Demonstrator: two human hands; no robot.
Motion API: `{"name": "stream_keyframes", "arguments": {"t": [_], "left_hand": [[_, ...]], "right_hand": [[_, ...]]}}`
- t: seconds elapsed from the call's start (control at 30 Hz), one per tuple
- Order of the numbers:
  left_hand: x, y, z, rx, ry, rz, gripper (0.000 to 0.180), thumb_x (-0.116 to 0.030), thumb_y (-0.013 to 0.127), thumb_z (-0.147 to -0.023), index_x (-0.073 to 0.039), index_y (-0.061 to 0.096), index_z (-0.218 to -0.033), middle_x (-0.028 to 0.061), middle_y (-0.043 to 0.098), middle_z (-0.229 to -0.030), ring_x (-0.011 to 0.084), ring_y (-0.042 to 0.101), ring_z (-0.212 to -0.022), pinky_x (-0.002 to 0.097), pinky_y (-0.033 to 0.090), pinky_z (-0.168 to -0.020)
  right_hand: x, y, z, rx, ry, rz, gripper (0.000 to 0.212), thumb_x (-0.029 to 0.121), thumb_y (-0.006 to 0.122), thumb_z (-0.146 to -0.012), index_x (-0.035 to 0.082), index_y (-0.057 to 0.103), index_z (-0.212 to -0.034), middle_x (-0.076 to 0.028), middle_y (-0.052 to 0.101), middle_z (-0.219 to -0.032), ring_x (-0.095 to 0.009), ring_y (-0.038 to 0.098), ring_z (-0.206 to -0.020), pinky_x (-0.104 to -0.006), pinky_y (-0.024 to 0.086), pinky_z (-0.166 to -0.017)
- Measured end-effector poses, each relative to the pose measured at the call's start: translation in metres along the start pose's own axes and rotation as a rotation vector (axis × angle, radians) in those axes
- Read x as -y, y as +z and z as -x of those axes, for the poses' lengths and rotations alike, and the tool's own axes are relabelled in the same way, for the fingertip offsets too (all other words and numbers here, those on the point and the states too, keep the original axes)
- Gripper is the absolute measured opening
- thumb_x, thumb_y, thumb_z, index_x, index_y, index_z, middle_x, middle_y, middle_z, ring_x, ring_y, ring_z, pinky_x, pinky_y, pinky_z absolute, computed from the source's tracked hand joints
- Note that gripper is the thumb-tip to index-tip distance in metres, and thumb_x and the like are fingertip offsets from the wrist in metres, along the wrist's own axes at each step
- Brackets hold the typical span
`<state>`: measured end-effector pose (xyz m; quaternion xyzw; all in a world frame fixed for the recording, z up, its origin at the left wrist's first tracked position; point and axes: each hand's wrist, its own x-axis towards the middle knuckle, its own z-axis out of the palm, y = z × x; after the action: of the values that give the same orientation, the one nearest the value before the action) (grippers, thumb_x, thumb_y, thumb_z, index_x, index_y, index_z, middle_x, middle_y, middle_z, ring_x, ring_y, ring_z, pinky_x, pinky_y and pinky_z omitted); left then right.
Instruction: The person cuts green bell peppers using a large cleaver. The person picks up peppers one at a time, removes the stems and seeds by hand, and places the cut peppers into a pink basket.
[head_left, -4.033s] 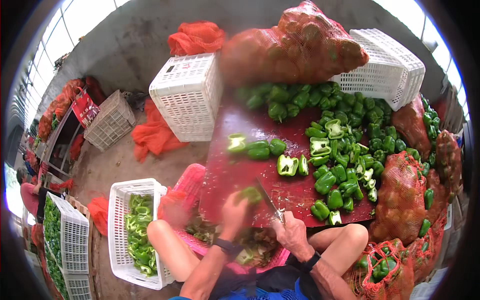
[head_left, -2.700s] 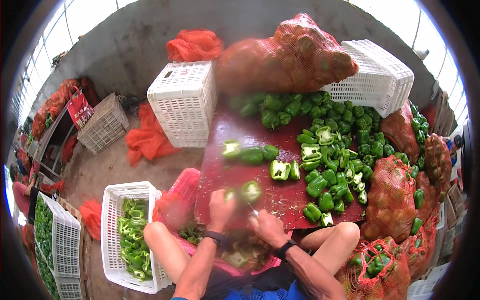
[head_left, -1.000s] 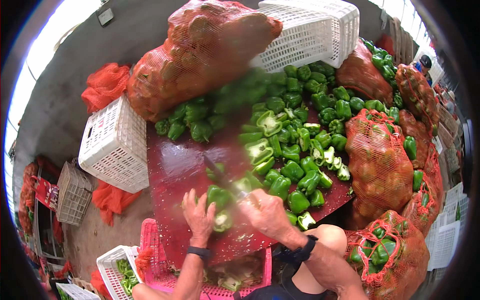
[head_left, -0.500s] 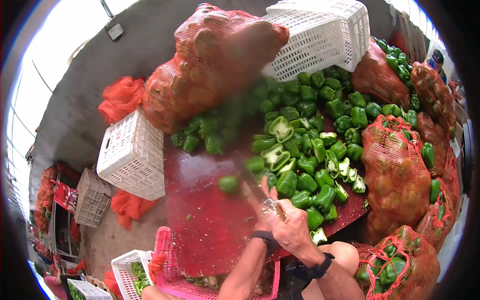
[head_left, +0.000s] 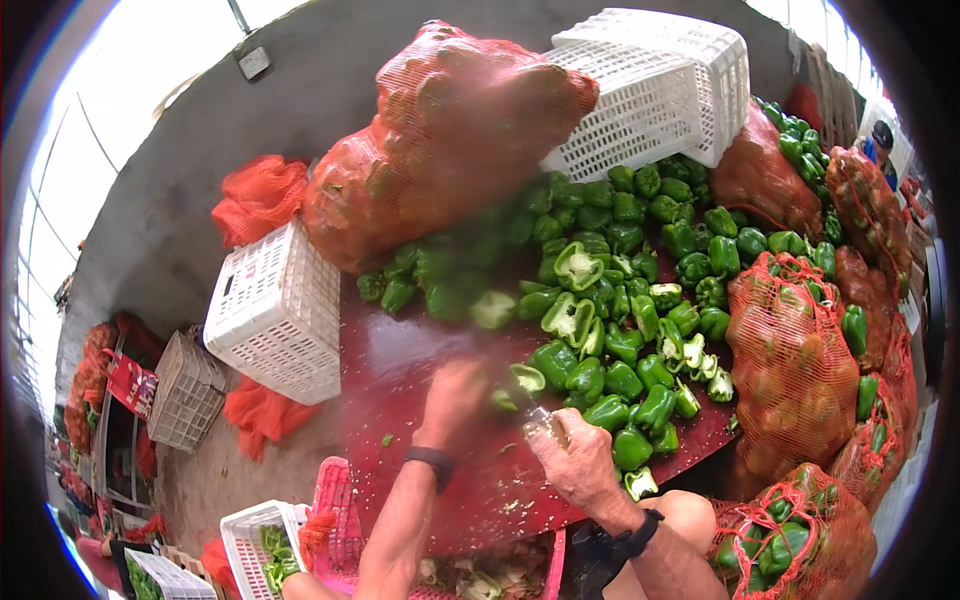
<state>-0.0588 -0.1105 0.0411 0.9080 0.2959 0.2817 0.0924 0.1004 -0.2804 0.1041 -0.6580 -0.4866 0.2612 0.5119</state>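
Note:
My right hand (head_left: pixel 580 462) grips a knife (head_left: pixel 540 415) by its handle above the red tabletop (head_left: pixel 400 480); the blade points up and left and is blurred. My left hand (head_left: pixel 455 400) is over the table to the left of the knife, its fingers smeared by motion and a haze in the picture. Close to the blade is a cut green bell pepper piece (head_left: pixel 527 378). Another pale cut half (head_left: pixel 493 309) shows farther back. Whole and halved green bell peppers (head_left: pixel 622 345) are heaped on the right and far parts of the table.
A large red mesh sack (head_left: pixel 400 170) lies at the far edge beside white crates (head_left: pixel 640 100). Full mesh sacks (head_left: pixel 790 350) line the right. A white crate (head_left: pixel 275 310) stands at the left. Below the near edge, a pink basket (head_left: pixel 340 510) holds pepper scraps.
My left hand has moved left, away from my right hand and the knife. A pepper by the blade now shows as cut pieces. The right hand has stayed nearly in place.

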Motion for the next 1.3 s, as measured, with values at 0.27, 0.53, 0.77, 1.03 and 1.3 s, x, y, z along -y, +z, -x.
{"name": "stream_keyframes", "arguments": {"t": [0.27,0.53,0.77,1.03,1.3], "left_hand": [[-0.011,0.028,0.112,-0.236,-0.660,0.171,0.030,-0.021,0.073,-0.087,-0.005,0.066,-0.111,0.0141,0.066,-0.087,0.0255,0.064,-0.079,0.0383,0.053,-0.072],[-0.022,0.016,0.129,-0.370,-0.739,0.275,0.025,-0.019,0.075,-0.086,-0.002,0.068,-0.103,0.0136,0.066,-0.090,0.0226,0.066,-0.080,0.0365,0.053,-0.071],[-0.025,0.005,0.128,-0.356,-0.473,0.068,0.022,-0.017,0.075,-0.083,-0.001,0.067,-0.095,0.0158,0.062,-0.088,0.0292,0.064,-0.078,0.0402,0.052,-0.071],[-0.009,0.007,0.127,-0.352,-0.467,0.078,0.017,-0.014,0.072,-0.083,-0.001,0.065,-0.091,0.0178,0.062,-0.086,0.0328,0.062,-0.079,0.0427,0.051,-0.070],[-0.004,0.004,0.127,-0.353,-0.416,0.097,0.015,-0.012,0.071,-0.083,-0.001,0.065,-0.090,0.0168,0.062,-0.085,0.0310,0.062,-0.075,0.0420,0.050,-0.067]], "right_hand": [[-0.040,0.027,0.013,0.098,-0.374,0.393,0.012,0.016,0.062,-0.090,0.005,0.064,-0.094,-0.017,0.059,-0.077,-0.033,0.063,-0.061,-0.0436,0.051,-0.051],[-0.069,0.042,0.073,0.273,-0.343,0.365,0.010,0.003,0.060,-0.083,0.005,0.062,-0.092,-0.016,0.052,-0.079,-0.030,0.061,-0.060,-0.0420,0.049,-0.048],[-0.076,0.048,0.063,0.331,-0.598,0.586,0.007,0.005,0.059,-0.082,0.004,0.061,-0.089,-0.014,0.050,-0.078,-0.028,0.058,-0.058,-0.0409,0.047,-0.046],[-0.049,0.059,0.047,0.382,-0.174,0.425,0.028,0.024,0.064,-0.091,-0.001,0.053,-0.085,-0.026,0.062,-0.070,-0.047,0.063,-0.068,-0.0527,0.049,-0.059],[-0.045,0.075,0.020,0.437,0.045,0.273,0.027,0.024,0.063,-0.091,-0.002,0.060,-0.089,-0.025,0.064,-0.075,-0.041,0.067,-0.071,-0.0467,0.051,-0.063]]}}
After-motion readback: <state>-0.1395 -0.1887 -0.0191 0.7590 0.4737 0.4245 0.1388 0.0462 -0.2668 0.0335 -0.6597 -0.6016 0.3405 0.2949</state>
